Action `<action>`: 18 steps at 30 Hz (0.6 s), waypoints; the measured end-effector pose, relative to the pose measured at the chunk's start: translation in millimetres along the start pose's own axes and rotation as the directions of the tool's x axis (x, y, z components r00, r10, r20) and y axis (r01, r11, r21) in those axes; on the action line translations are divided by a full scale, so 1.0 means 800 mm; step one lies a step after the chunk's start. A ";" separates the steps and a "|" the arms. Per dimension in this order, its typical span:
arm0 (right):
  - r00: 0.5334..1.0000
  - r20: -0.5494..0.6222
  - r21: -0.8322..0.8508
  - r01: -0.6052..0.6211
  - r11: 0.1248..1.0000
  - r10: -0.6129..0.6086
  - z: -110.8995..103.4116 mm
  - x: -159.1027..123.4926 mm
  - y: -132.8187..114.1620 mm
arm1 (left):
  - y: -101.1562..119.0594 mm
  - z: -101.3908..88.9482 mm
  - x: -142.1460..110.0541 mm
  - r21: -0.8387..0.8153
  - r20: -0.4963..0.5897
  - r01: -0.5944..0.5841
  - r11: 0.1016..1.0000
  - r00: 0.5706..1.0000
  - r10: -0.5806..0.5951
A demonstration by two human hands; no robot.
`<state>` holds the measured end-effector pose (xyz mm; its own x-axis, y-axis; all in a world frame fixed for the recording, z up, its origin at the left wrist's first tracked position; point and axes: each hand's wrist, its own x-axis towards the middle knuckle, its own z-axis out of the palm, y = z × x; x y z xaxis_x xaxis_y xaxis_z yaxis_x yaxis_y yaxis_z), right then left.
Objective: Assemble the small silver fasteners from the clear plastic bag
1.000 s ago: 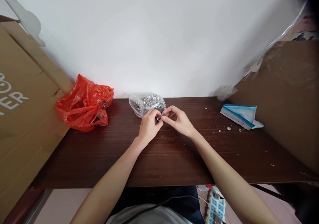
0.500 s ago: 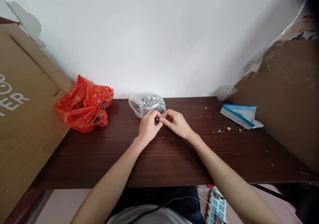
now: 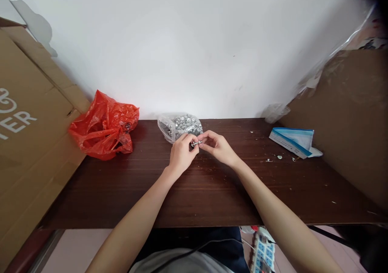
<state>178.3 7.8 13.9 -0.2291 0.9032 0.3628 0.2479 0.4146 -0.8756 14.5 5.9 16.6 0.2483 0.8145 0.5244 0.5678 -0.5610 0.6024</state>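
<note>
A small silver bolt [image 3: 196,143] is pinched between the thumb and fingers of my left hand [image 3: 182,151], its shank pointing right. My right hand [image 3: 220,147] is close beside it, thumb and index finger parted around the bolt's free end. Whether those fingertips touch the metal is hard to see. Just behind both hands, a clear plastic bag [image 3: 165,126] lies with its mouth to the left, full of small silver metal hardware [image 3: 186,123].
A crumpled red plastic bag [image 3: 104,123] sits at left on the dark wooden table [image 3: 145,200]. Cardboard [image 3: 36,164] stands at the left side, with a brown panel [image 3: 348,115] at right. A blue-and-white packet [image 3: 292,140] and small scraps [image 3: 279,157] lie at right.
My right thumb and index finger have spread apart from a pinch at the bolt, so more of its shank shows. My left hand keeps its grip in nearly the same place.
</note>
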 end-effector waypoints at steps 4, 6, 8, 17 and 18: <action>0.996 0.006 0.041 -0.091 0.995 0.091 -0.001 0.001 0.001 | -0.001 0.000 0.000 0.002 -0.015 -0.003 1.000 1.000 0.003; 0.995 0.019 0.064 -0.096 0.993 0.094 -0.001 0.001 0.001 | -0.001 0.000 0.000 0.005 -0.006 -0.002 1.000 1.000 0.002; 0.998 0.029 0.130 -0.064 0.989 0.061 -0.001 0.001 0.000 | -0.001 0.000 -0.001 0.008 0.001 -0.001 1.000 1.000 0.001; 0.997 0.050 0.083 -0.065 0.994 0.061 -0.001 0.001 -0.001 | 0.000 -0.001 0.000 0.018 0.011 0.000 1.000 1.000 -0.001; 0.997 0.051 0.111 -0.058 0.992 0.053 -0.001 0.001 -0.001 | 0.000 -0.001 0.000 0.017 0.010 0.001 1.000 1.000 -0.001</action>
<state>179.0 8.3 14.9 -0.2631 0.9170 0.2997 0.1549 0.3468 -0.9251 14.0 6.2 17.1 0.2556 0.8167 0.5173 0.5816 -0.5574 0.5925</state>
